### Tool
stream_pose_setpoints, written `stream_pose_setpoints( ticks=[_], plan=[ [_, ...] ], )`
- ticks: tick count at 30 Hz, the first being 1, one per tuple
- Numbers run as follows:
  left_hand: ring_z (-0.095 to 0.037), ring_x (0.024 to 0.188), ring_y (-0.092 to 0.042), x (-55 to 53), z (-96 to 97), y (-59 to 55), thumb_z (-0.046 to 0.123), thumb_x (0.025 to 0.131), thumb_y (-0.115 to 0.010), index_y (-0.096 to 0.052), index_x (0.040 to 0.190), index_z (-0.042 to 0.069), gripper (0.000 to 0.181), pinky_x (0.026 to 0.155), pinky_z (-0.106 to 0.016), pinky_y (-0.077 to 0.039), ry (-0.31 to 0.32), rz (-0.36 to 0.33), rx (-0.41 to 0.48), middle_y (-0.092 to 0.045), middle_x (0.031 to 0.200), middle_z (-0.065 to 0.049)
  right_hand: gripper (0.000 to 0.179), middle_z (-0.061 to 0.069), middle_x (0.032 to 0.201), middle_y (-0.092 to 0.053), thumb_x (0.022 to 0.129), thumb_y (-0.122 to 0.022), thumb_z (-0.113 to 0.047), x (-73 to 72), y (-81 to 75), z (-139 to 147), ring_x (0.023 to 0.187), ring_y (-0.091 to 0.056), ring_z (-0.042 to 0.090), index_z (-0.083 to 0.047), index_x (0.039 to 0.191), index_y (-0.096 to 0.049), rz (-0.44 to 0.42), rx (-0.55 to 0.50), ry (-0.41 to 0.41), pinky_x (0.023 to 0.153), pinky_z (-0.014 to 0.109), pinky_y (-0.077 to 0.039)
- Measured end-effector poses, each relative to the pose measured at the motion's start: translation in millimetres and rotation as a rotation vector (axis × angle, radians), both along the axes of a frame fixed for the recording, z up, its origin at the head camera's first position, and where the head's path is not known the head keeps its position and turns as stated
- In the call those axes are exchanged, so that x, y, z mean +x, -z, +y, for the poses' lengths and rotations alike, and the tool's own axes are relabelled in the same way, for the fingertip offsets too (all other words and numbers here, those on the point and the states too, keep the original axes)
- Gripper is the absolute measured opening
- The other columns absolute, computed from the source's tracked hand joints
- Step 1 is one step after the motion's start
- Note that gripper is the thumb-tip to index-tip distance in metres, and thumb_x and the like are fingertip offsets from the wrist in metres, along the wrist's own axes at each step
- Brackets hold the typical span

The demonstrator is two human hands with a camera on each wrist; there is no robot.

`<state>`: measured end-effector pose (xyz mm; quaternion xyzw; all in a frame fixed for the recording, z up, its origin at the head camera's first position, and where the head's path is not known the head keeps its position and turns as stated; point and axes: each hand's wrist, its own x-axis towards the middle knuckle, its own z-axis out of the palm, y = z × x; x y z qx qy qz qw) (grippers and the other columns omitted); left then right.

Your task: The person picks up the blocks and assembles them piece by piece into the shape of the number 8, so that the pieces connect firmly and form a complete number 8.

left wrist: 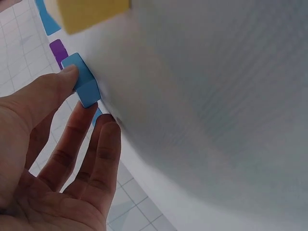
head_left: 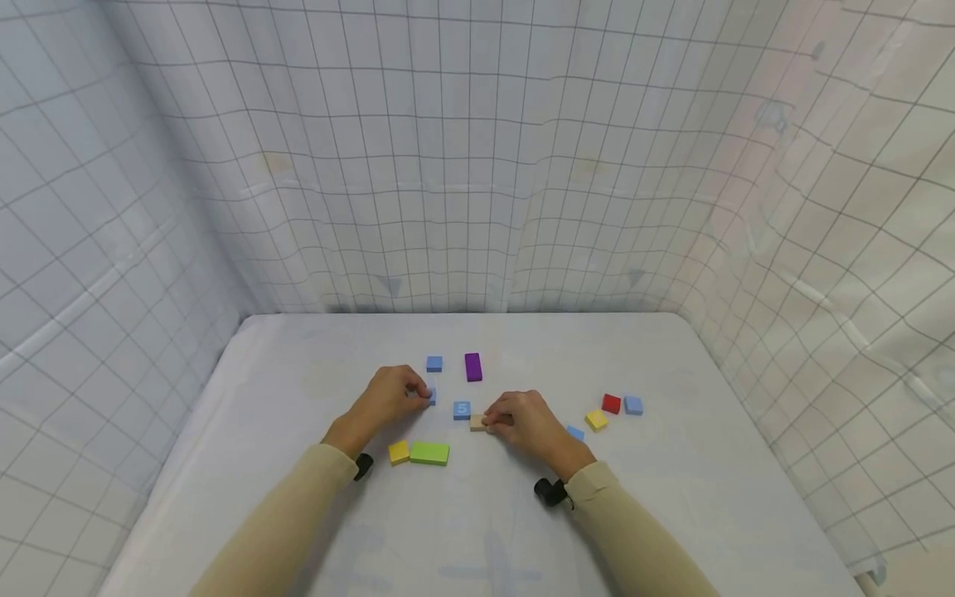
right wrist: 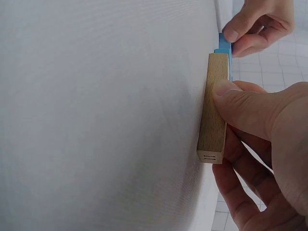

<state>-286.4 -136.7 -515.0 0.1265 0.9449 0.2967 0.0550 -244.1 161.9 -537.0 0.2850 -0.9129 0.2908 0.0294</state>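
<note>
My left hand pinches a small blue block between thumb and fingertips, low over the white table. The ring and little fingers hang below it in the left wrist view. Right of centre, my right hand holds a plain wooden block, thumb on its near face and fingers behind; two dark marks show on its end. Between the hands lies a blue block with a white 5, close to the left end of the wooden block.
Beyond the hands lie a blue block and a purple block. Nearer are a yellow block and a light green block. To the right sit red, yellow and blue blocks; my right wrist partly covers another blue one.
</note>
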Motion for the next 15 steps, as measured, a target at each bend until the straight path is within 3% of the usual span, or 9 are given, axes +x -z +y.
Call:
stream_pose_setpoints(
  ticks=[9,15],
  plan=[
    [-0.024,0.111,-0.074,5.6,3.2,-1.3,0.008,0.100,-0.092,-0.089,0.100,0.011,0.005,0.109,-0.051,-0.066,0.066,0.021,-0.009,-0.081,0.118,-0.006,0.009,0.003,0.116,-0.090,0.101,-0.091,-0.003,-2.1,-1.1,0.8,0.113,-0.086,0.021,-0.009,0.107,-0.093,0.001,-0.018,-0.022,0.103,0.039,-0.070],
    [-0.023,0.110,-0.073,12.1,6.0,-2.0,0.007,0.100,-0.092,-0.089,0.098,0.011,0.006,0.109,-0.050,-0.066,0.080,0.000,0.002,-0.080,0.116,-0.005,0.009,0.002,0.118,-0.090,0.101,-0.091,-0.005,-0.5,-1.8,0.6,0.115,-0.085,0.020,-0.010,0.109,-0.092,-0.028,-0.017,-0.005,0.105,0.039,-0.069]
  ],
)
